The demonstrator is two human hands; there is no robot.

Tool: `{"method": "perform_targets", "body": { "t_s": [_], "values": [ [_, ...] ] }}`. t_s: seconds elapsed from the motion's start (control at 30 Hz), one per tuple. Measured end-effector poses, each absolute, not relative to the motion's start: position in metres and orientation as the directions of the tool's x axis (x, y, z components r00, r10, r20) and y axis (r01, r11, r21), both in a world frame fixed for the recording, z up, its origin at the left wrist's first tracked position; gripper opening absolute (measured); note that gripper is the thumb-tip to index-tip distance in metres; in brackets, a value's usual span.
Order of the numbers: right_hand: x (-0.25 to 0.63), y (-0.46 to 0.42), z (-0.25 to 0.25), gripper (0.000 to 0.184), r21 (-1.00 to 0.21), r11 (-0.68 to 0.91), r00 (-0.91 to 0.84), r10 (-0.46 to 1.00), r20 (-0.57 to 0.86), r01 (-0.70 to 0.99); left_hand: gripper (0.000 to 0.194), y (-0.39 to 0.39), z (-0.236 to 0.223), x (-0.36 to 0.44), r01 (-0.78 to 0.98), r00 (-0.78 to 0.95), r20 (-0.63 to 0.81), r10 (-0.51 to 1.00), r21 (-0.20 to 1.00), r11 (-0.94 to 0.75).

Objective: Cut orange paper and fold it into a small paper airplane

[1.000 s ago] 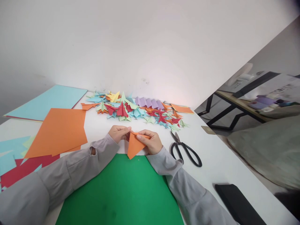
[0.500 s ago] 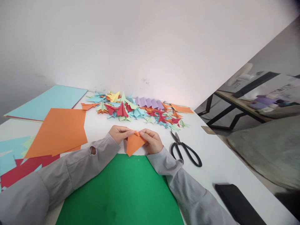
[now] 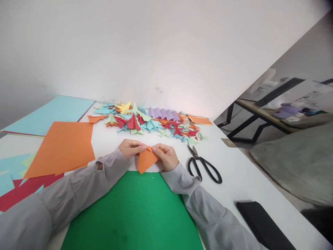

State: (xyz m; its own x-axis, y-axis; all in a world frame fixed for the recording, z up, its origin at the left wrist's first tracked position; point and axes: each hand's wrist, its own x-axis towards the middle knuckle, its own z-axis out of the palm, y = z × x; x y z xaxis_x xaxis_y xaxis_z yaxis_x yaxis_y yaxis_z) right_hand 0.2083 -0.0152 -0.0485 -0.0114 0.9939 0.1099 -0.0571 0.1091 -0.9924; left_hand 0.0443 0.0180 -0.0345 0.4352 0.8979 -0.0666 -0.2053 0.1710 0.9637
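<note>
1. Smooth white tabletop (image 3: 231, 173); large flat green sheet (image 3: 130, 215) on its near part;
2. Bare left hand (image 3: 132, 148), bare right hand (image 3: 166, 157); equally near, thumbs and fingers pinching;
3. Small folded orange paper wedge (image 3: 147, 162), gripped at its far end between both; long axis personward, tip over the sheet's far edge.

Only one piece of lettering (image 3: 309, 95) shows, at the far right: a short row of dark capitals on a white thing (image 3: 317, 89) over a wooden shelf (image 3: 250, 106). T and E seem to be among them; blur hides the full word.
</note>
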Motion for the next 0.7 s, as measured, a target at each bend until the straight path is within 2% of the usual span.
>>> {"method": "perform_targets", "body": {
  "t_s": [0.23, 0.43, 0.7],
  "values": [
    [0.2075, -0.0165, -0.046, 0.027, -0.995, 0.082, -0.007, 0.997, 0.083, -0.054, 0.027, 0.0135, -0.0297, 0.0462, -0.11, 0.372, -0.023, 0.928, 0.992, 0.069],
    [0.2075, -0.0152, -0.0465, 0.025, -0.994, 0.073, -0.017, 0.997, 0.075, -0.08, 0.025, 0.0138, -0.0292, 0.045, -0.095, 0.405, 0.022, 0.914, 0.995, 0.018],
    [0.2058, -0.0184, -0.0431, 0.024, -0.996, 0.066, -0.035, 0.997, 0.068, -0.063, 0.024, 0.0152, -0.0313, 0.0454, -0.137, 0.354, -0.023, 0.935, 0.988, 0.076]
  ]
}}
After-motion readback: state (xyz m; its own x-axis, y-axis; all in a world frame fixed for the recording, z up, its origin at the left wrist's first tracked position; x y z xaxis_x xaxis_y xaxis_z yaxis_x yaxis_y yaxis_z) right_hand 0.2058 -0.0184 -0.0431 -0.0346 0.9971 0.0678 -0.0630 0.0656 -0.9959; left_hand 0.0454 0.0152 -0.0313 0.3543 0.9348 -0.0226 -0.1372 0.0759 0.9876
